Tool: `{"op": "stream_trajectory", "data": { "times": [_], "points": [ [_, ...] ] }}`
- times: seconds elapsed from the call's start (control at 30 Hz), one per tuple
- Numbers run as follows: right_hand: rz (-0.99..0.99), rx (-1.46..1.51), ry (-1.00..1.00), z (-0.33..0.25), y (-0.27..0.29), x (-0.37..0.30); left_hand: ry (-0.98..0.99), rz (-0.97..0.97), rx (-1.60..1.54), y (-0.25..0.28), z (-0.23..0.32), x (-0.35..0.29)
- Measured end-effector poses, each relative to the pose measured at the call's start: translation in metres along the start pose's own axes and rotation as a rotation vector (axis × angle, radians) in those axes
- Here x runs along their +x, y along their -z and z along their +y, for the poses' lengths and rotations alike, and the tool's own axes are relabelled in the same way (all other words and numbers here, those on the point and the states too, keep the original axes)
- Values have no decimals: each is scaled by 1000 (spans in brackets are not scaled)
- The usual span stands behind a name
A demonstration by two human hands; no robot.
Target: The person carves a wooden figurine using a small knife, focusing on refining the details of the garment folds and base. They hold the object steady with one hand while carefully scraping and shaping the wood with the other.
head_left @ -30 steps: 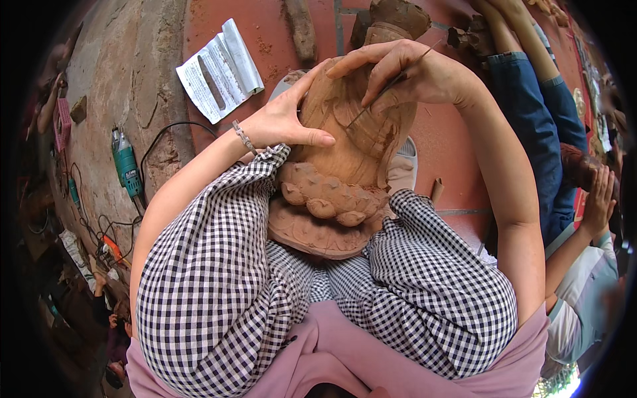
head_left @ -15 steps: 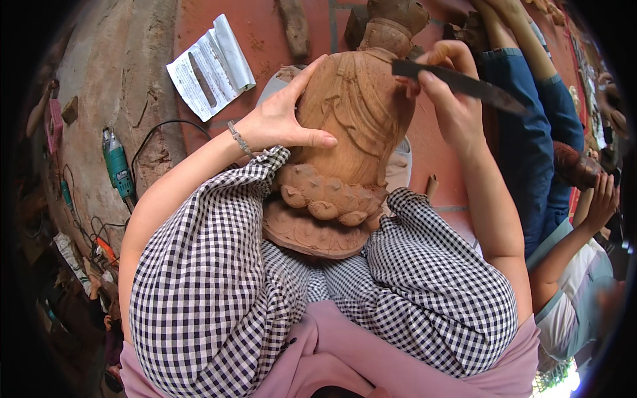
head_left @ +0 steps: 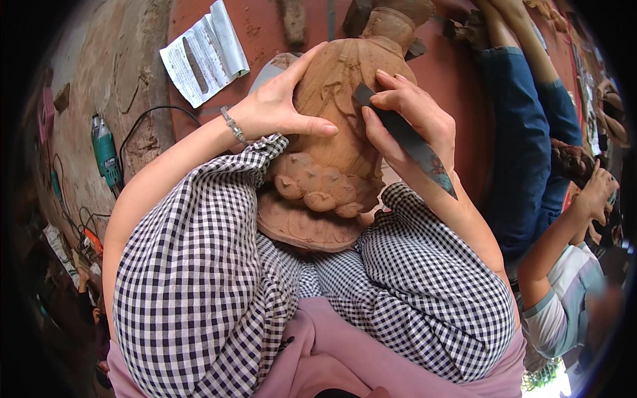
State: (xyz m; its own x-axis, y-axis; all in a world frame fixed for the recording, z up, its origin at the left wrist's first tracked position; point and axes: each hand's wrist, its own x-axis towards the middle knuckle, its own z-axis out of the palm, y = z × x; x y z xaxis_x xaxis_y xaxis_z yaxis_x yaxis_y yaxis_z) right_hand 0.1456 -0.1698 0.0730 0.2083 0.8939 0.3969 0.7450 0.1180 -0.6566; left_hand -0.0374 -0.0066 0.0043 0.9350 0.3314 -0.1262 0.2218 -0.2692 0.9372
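Note:
A carved wooden statue [head_left: 342,63] with draped folds and a petalled base stands between my knees, its head end pointing away from me and partly cut off by the upper edge. My left hand [head_left: 282,109] steadies its left side, thumb across the front and fingers round the far side. In my right hand [head_left: 424,126] is a flat dark metal blade [head_left: 415,146] with a slanting point at its near end. The blade's squared far end meets the folds at the statue's right side. My right fingers are bent around the blade.
A creased printed sheet [head_left: 232,50] with a leaf-shaped cut-out lies at the far left. Beyond it are a wood piece [head_left: 292,23] and, further left, a green power tool [head_left: 106,156] with a cable. At right, a co-worker's legs [head_left: 517,126] and hand [head_left: 597,192] show beside a dark carving.
My right hand has come down and left with the blade, from beside the statue's shoulder to its middle folds; the blade has turned steeper. My left hand keeps its hold.

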Motion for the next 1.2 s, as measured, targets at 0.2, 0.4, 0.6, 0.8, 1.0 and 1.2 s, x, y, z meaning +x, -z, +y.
{"op": "stream_trajectory", "data": {
  "times": [0.2,0.4,0.6,0.8,1.0,1.2],
  "points": [
    [-59,-88,106,1,-1,4,2,-3,-42,1,-2,-2],
    [-142,-11,33,-3,8,-13,37,-7,-21,0,1,-2],
    [-174,32,20,-7,14,-10,30,3,-35,-1,0,-3],
    [-79,-6,-15,0,-1,-15,25,3,-53,-2,-6,-3],
    [-169,-27,28,-9,12,-22,34,-10,-31,-1,-2,-2],
    [-77,53,-33,-10,6,-17,-2,10,20,0,-3,-2]
  ]
}}
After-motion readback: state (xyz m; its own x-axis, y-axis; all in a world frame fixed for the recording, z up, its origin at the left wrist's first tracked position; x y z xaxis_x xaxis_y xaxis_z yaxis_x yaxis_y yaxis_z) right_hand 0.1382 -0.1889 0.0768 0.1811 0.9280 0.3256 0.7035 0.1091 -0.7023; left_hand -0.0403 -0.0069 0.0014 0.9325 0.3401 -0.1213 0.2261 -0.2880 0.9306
